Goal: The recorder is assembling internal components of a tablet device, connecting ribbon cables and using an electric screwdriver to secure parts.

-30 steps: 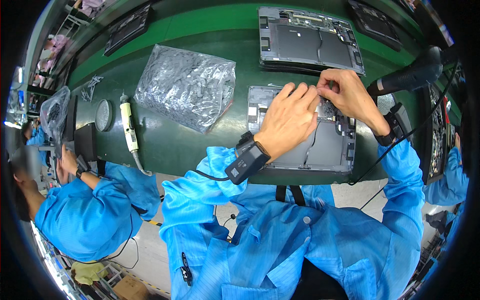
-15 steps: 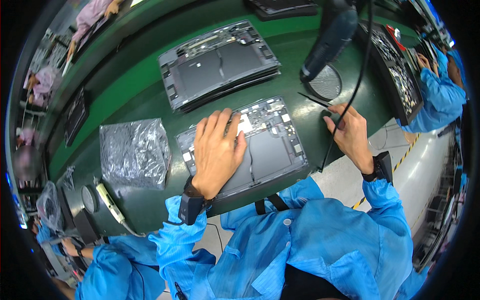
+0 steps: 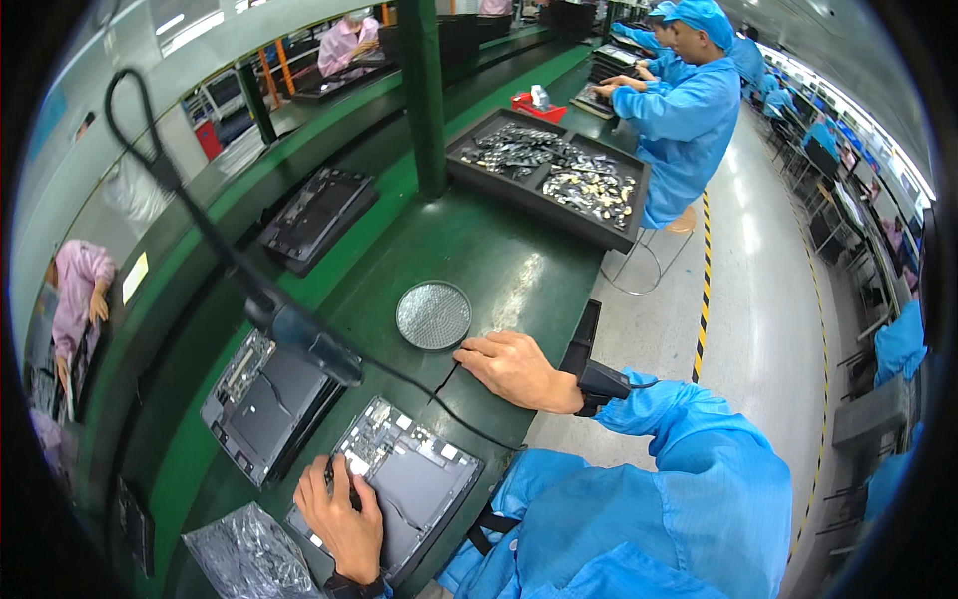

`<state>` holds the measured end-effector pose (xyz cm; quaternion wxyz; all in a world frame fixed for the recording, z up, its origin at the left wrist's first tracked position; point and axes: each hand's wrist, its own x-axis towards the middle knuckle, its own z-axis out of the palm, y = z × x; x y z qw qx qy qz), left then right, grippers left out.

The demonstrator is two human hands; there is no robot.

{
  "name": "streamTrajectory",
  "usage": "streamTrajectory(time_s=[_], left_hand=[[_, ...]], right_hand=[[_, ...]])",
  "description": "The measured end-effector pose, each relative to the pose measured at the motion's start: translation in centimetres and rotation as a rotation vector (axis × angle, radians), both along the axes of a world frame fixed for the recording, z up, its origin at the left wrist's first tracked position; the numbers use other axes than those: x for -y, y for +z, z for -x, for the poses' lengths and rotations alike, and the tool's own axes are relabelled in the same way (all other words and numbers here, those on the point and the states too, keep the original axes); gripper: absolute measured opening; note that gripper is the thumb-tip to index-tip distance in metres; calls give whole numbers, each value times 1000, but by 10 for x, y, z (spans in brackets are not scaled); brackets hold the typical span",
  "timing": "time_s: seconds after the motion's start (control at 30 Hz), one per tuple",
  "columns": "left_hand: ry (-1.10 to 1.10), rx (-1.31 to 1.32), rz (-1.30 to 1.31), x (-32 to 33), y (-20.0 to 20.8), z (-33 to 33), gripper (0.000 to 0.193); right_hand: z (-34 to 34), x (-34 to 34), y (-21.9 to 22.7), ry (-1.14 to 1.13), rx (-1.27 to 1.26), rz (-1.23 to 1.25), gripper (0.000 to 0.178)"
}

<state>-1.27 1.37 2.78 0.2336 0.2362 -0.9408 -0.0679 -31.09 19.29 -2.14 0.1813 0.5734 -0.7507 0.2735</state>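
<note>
My left hand (image 3: 342, 524) lies over the left part of an opened laptop base (image 3: 424, 494), its fingers apart and slightly bent. Bare circuit boards show along the base's far side, with a flat grey area and a thin black cable nearer me. Between thumb and fingers is a dark patch I cannot make out. My right hand (image 3: 519, 371) is at the table's right side, just below a round ribbed dish (image 3: 433, 314). Its fingers are pinched on slim black tweezers (image 3: 445, 379), which point toward the laptop base and are mostly hidden by the hand.
A stack of laptop bases (image 3: 264, 399) stands left of mine, with a dark power screwdriver (image 3: 309, 339) hanging over it on a cable. Crinkled plastic wrap (image 3: 249, 554) lies at lower left. Beyond are a green post (image 3: 421, 100), a black parts tray (image 3: 624, 238) and co-workers in blue (image 3: 689, 120).
The view has swung to the right and up, bringing in the parts tray, aisle and co-workers. My left hand stays on the laptop base; my right hand still holds the tweezers, near the dish.
</note>
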Motion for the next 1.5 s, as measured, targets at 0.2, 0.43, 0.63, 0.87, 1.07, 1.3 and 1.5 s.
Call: streamTrajectory(time_s=[0.2, 0.43, 0.63, 0.87, 1.07, 1.3, 1.5], left_hand=[[9, 7, 6, 0, 3, -4, 36], [-12, -103, 18, 5, -11, 7, 36], [41, -89, 5, 8, -13, 4, 37], [34, -113, -25, 10, -21, -4, 39], [30, -159, -26, 9, -23, -1, 38], [43, -162, -56, 8, -25, -2, 38], [46, -167, -62, 4, -25, -3, 39]], right_hand=[[6, 12, 8, 31, 33, 31, 10], [17, -3, 29, 267, 55, -201, 19], [8, 19, 50, 449, 105, -218, 23], [-85, 126, 60, 786, 602, -2, 20], [-90, 150, 41, 716, 694, -87, 11], [-89, 153, 35, 699, 702, -109, 12], [-89, 150, 34, 706, 691, -109, 14]])
